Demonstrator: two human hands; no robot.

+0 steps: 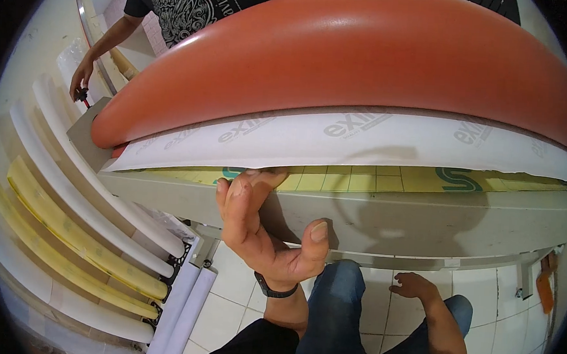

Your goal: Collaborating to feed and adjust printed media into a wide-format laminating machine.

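My left hand (261,231) is raised palm up at the front edge of the machine. Its fingertips touch the lower edge of a white sheet with grey print (357,136), which comes out from beneath a large orange roller (349,58). The thumb stands well apart from the fingers, and nothing is gripped. Under the white sheet lies a yellow sheet with a printed grid and green marks (387,180). My right hand (416,287) hangs low beside my knee, fingers loosely bent, holding nothing.
Across the roller, a person in a black printed shirt (190,9) has one hand (83,77) at a small black knob with a red shaft. White and yellow rolls (91,236) stand racked at the left. A grey beam (384,222) fronts the machine above a tiled floor (367,292).
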